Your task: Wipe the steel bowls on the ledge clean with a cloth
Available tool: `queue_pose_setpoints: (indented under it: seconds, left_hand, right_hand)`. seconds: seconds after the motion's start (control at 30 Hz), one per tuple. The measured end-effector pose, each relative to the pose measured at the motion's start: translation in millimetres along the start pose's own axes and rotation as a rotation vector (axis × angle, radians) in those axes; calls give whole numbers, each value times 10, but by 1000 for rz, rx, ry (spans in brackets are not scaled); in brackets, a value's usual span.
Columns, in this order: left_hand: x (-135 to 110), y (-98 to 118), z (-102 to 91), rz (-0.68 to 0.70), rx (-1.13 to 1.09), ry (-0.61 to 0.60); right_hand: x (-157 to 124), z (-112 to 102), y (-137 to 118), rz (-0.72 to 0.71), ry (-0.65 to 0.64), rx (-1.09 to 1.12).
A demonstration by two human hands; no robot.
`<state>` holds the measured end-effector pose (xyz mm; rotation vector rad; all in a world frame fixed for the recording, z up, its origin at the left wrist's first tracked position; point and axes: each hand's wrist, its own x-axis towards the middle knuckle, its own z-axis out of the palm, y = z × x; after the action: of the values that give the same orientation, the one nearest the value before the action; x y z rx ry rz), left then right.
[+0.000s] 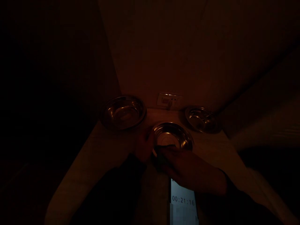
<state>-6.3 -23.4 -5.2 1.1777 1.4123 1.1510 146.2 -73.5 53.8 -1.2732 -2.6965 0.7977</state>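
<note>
A shiny round metal bowl (181,134) is in front of me on the small table. My left hand (143,146) is closed at its left rim, thumb toward the inside, though the dim light hides most of the fingers. Over the near side of the bowl, my right hand (181,162) presses a dark cloth (161,158) against the rim and inner wall. The cloth covers that part of the bowl, and the right fingertips are hard to make out.
A larger metal basin (126,115) stands at the back left of the table (86,162). At the back right is another metal dish (199,120) with things in it that I cannot make out. A lit phone (182,192) showing a timer lies below my right wrist. A wall socket (169,100) is behind.
</note>
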Motion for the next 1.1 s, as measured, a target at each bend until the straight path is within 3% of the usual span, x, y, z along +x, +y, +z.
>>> queue_pose_setpoints:
  seconds: [0.43,0.67,0.87,1.1]
  left_hand:
    - [-74,-20,48,123,124,-62]
    - [-77,-45,35,212,122,-140]
    - [-78,-48,43,141,128,-72]
    - [-64,-10,28,135,82,-64]
  right_hand:
    - [74,-4,58,60,47,-59]
    - [135,20,293,142,126,-156]
    - [127,-45,131,-26,36,-50]
    - [-82,-183,79,17,-96,42]
